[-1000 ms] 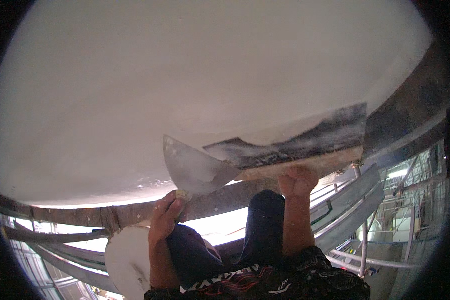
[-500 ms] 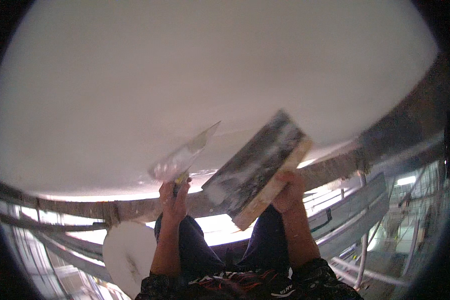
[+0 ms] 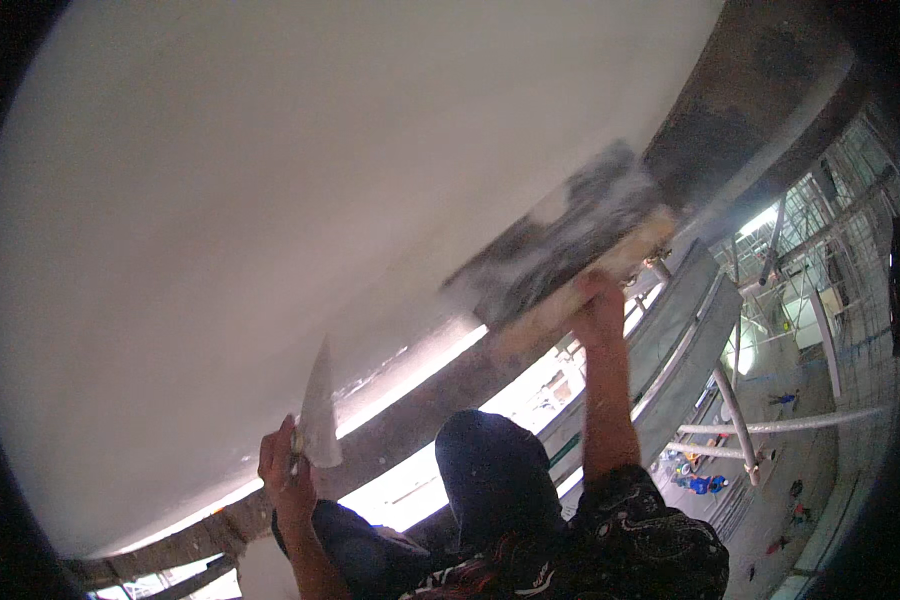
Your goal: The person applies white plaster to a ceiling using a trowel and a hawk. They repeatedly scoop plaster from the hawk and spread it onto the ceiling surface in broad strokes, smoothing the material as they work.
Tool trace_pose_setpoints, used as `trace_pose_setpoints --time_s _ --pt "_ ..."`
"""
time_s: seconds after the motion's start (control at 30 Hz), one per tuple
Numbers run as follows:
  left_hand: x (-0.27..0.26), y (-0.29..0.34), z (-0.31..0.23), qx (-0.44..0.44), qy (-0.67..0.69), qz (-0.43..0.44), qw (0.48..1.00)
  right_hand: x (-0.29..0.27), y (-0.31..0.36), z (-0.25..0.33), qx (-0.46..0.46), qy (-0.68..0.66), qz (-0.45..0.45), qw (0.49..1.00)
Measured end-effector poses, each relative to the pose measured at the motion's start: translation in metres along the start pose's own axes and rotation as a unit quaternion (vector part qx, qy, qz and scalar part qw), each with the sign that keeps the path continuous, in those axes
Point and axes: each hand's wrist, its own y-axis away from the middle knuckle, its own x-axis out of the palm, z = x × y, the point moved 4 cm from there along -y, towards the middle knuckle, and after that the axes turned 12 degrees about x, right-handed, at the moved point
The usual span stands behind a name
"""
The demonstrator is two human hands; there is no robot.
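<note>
My left hand grips a putty knife with a pale, tapering blade whose point is upward. My right hand is closed on the wooden edge of a wide plastering blade, a long grey rectangle smeared with white. Motion blurs this blade. It overlaps the right edge of a large smooth white surface filling most of the upper view; whether it touches the surface I cannot tell. The putty knife stands in front of the same surface's lower edge.
Bare brown-grey edging runs along the white surface. Grey planks and scaffold poles lie to the right. Far below on that side, people in blue are on a floor. Part of a pale round object shows at lower left.
My view has tilted and swung right. The wide blade has moved up and right to the white surface's edge. The putty knife has dropped lower left and turned more upright. Both hands keep their tools.
</note>
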Motion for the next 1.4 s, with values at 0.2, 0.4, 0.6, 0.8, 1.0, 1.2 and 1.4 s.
trace_pose_setpoints --time_s 0.2,0.4,0.6,0.8,1.0,1.2,1.4 --pt "-0.002 0.014 0.020 -0.042 0.006 -0.024 0.999 -0.142 -0.118 0.175 -0.327 0.417 -0.307 0.791" --pt "-0.024 0.029 0.032 -0.048 -0.012 -0.057 0.997 -0.100 -0.188 0.196 -0.274 0.443 -0.369 0.770" --pt "-0.034 0.044 0.050 -0.112 -0.007 -0.045 0.993 -0.075 -0.207 0.190 -0.347 0.445 -0.225 0.794" --pt "-0.050 0.044 0.052 -0.098 0.046 -0.025 0.994 -0.039 -0.178 0.106 -0.294 0.455 -0.193 0.818" --pt "-0.084 0.074 0.074 0.065 0.028 0.044 0.997 0.009 -0.137 -0.025 -0.253 0.440 -0.186 0.841" --pt "-0.102 0.097 0.085 -0.021 0.005 -0.080 0.997 0.060 -0.087 -0.155 -0.319 0.501 -0.179 0.784" --pt "-0.118 0.126 0.105 -0.062 0.108 -0.253 0.959 0.161 -0.025 -0.276 -0.432 0.534 -0.136 0.714"
